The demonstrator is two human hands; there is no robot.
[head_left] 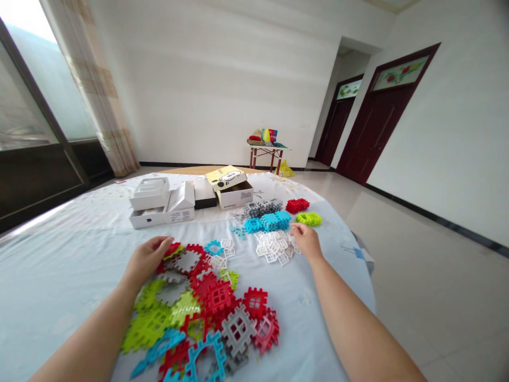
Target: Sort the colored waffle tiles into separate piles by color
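Note:
A heap of mixed waffle-shaped plastic tiles in red, green, grey and blue lies on the table in front of me. My left hand rests on the heap's far left edge, fingers curled over a red and green tile. My right hand reaches to a pile of white tiles, fingertips pinched at its right edge. Behind it lie sorted groups: grey tiles, blue tiles, red tiles and green tiles.
White boxes and a yellow-lidded box stand at the back of the round table with its pale blue cloth. A small red-legged table stands by the far wall. Dark red doors are on the right.

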